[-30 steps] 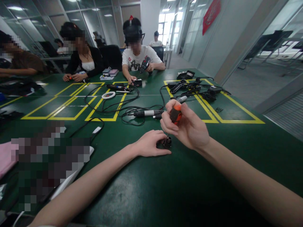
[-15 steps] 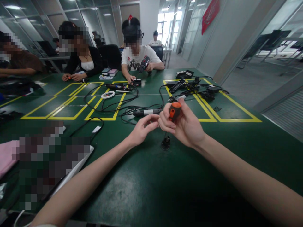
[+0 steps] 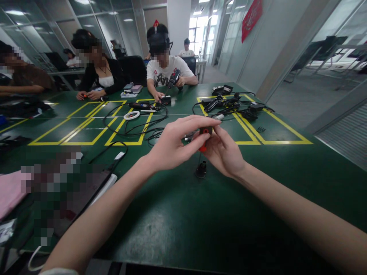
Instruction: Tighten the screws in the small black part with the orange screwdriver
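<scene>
A screwdriver point(image 3: 205, 131) with a dark and orange handle stands nearly upright between my two hands. My left hand point(image 3: 179, 141) reaches over from the side, its thumb and fingers closed on the upper part of the handle. Around the lower part curls my right hand point(image 3: 225, 151); some of its fingers are hidden behind the left one. The thin shaft points down to a small black round part point(image 3: 201, 170) with a narrow neck, which sits on the green table point(image 3: 172, 214). Whether the tip touches that part I cannot tell.
Tangled black cables and devices point(image 3: 229, 103) lie beyond my hands, near a white ring point(image 3: 131, 115). Small dark pieces point(image 3: 261, 129) lie at the right. A pink cloth point(image 3: 14, 191) is at the left. Across the table a co-worker holds a power drill point(image 3: 173, 78).
My left hand has moved up and right onto the screwdriver's handle. The handle has turned more upright in my right hand, whose grip has shifted lower. The black part stays in place.
</scene>
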Motion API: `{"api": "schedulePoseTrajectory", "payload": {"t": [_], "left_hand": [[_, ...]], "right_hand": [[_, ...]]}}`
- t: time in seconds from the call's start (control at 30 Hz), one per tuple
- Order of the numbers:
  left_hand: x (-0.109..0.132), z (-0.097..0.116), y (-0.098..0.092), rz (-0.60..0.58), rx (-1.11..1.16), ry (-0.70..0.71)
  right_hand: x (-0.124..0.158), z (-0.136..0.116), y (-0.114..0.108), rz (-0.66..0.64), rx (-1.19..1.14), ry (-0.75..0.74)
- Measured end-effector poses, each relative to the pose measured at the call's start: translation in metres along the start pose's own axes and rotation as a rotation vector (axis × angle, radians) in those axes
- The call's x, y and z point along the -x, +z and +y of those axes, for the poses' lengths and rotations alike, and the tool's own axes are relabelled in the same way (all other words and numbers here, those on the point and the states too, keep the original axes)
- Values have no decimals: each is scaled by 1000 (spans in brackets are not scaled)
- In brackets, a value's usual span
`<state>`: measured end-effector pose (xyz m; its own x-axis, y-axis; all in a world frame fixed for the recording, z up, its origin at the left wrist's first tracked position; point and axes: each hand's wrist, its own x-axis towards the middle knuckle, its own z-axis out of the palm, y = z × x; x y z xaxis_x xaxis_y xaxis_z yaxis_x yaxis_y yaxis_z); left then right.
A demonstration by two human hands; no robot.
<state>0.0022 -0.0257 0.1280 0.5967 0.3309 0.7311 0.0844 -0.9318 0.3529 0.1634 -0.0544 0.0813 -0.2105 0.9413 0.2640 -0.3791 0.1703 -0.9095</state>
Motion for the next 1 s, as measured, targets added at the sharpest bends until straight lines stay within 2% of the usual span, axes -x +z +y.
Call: {"api": "schedulePoseTrajectory", "payload": {"t": [0.1, 0.23, 0.4, 0.5, 0.63, 0.83, 1.0], "left_hand": [[-4, -4, -3, -1, -47, 3], [-11, -8, -3, -56, -210, 71], [-26, -11, 2, -159, -369, 81], [-36, -9, 3, -215, -413, 57], [-39, -8, 3, -303, -359, 73], [-35, -13, 4, -303, -233, 105], [-35, -6, 2, -352, -300, 80]], "right_hand": [[15, 6, -23, 15, 237, -56], [43, 17, -52, -99, 719, -101], [59, 36, -57, -176, 1030, -115], [58, 43, -54, -179, 1087, -111], [57, 43, -53, -187, 1103, -129], [61, 43, -56, -168, 1072, -132], [65, 45, -58, -141, 1037, -102]]}}
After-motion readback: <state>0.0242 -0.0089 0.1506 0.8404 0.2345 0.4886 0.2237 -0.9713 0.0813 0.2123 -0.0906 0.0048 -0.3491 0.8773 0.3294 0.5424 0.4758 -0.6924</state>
